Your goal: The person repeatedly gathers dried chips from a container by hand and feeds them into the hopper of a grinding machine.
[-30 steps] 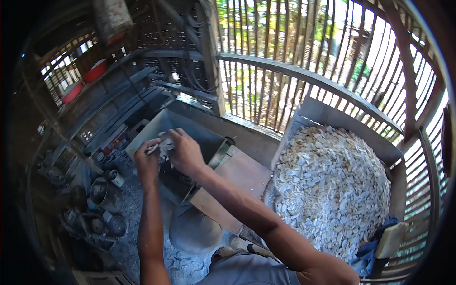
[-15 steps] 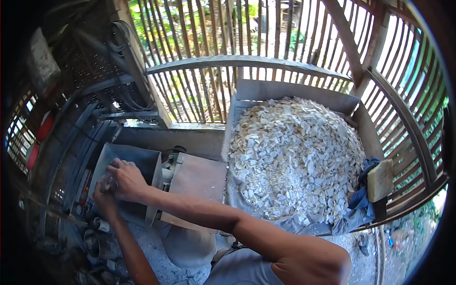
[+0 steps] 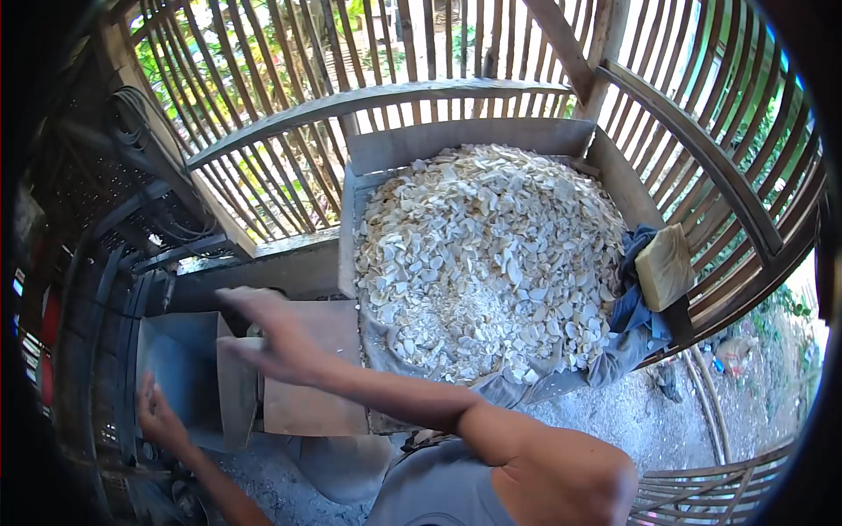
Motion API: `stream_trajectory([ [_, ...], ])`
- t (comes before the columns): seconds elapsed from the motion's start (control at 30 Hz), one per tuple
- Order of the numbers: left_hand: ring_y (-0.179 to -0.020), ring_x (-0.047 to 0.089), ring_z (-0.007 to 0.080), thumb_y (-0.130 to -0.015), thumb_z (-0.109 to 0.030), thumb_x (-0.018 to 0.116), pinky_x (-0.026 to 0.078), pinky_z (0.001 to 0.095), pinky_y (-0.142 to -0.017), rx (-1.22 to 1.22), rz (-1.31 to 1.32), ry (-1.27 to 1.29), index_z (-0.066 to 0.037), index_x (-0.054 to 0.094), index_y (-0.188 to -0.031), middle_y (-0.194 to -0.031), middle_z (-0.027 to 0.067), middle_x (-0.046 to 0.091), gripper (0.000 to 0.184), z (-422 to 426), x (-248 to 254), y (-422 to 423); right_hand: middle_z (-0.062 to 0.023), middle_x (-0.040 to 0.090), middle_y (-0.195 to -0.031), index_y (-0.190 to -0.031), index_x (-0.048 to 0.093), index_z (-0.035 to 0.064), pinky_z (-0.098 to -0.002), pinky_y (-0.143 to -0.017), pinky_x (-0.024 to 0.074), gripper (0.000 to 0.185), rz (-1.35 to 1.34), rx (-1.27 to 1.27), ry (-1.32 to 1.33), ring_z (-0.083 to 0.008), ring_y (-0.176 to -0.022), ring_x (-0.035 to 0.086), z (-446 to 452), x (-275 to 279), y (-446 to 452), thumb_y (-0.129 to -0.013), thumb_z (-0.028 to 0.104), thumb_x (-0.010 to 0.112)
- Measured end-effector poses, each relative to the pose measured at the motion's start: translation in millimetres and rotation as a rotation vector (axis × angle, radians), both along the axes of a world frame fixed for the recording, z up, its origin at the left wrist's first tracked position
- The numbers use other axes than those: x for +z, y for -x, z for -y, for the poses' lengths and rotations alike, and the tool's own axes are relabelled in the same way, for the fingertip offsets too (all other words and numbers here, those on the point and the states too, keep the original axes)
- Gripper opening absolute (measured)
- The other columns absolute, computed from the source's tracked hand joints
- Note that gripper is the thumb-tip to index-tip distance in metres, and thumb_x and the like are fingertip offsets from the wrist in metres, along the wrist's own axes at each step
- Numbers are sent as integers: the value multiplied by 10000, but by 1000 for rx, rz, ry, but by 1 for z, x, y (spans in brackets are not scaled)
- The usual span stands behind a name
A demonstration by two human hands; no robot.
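My right hand (image 3: 276, 340) is over the flat brownish board (image 3: 314, 386) beside the metal hopper, blurred by motion, its fingers apart and nothing in them. My left hand (image 3: 160, 416) is at the near left side of the open hopper (image 3: 180, 377); its fingers point up, and whether they hold anything cannot be made out. To the right of the board, a large heap of whitish dried chips (image 3: 491, 254) fills a wooden bin (image 3: 465, 138) lined with grey cloth.
A yellowish foam block (image 3: 665, 267) and dark blue cloth (image 3: 631, 307) lie at the bin's right corner. A slatted wall (image 3: 386, 96) curves behind. Coiled cable (image 3: 132, 118) hangs at left. Below the board is a rounded grey object (image 3: 342, 465).
The view has swung right, toward the heap. My hands, earlier together over the hopper with pale pieces between them, are now apart. My right hand has moved right and opened.
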State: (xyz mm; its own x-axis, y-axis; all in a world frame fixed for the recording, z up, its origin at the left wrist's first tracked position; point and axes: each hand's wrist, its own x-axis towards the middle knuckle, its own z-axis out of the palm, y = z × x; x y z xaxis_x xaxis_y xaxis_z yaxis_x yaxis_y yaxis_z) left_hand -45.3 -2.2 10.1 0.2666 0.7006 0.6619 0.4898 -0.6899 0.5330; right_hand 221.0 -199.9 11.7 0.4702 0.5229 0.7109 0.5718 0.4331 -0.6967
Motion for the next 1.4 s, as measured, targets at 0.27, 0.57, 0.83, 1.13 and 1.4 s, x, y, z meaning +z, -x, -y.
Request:
stream_trajectory([
  [0.27, -1095, 642, 346, -1024, -129, 478, 501, 444, -997, -150, 481, -336, 85, 656, -1093, -1150, 219, 675, 286, 191, 9, -101, -217, 551, -1347, -1341, 526, -16, -467, -1107, 354, 645, -23, -1288, 587, -378, -1281, 490, 295, -154, -128, -858, 336, 770],
  [0.57, -1392, 388, 405, -753, -383, 841, 306, 490, -1167, -952, -366, 311, 7, 386, -1470, -1443, 263, 454, 934, 330, -148, -278, -253, 460, -1424, -1453, 458, 74, -535, -1107, 334, 713, -256, -1627, 1084, -425, -1323, 425, 357, -191, -154, -903, 486, 651],
  [0.83, -1472, 272, 406, -665, -447, 883, 200, 471, -1231, -870, -546, 194, 11, 236, -1540, -1541, 264, 339, 1180, 337, -201, -329, -181, 666, -1148, -1321, 621, 115, -445, -959, 469, 451, -58, -984, 843, -318, -1095, 599, 263, -182, -137, -938, 352, 639],
  [1.13, -1398, 391, 438, -735, -183, 838, 327, 457, -1175, -854, -241, 365, 16, 259, -1530, -1479, 298, 410, 1004, 337, -204, -322, -163, 504, -1443, -1519, 373, 63, -438, -1119, 343, 924, 171, -648, 887, -350, -1292, 482, 326, -167, -131, -788, 448, 787],
  [1.4, -1405, 400, 358, -750, -35, 664, 302, 394, -1183, -998, 98, 823, 15, 291, -1522, -1484, 246, 417, 859, 333, -205, -355, -165, 472, -1434, -1536, 288, 22, -473, -1089, 356, 1208, 180, -618, 918, -359, -1263, 473, 276, -195, -150, -616, 564, 853],
])
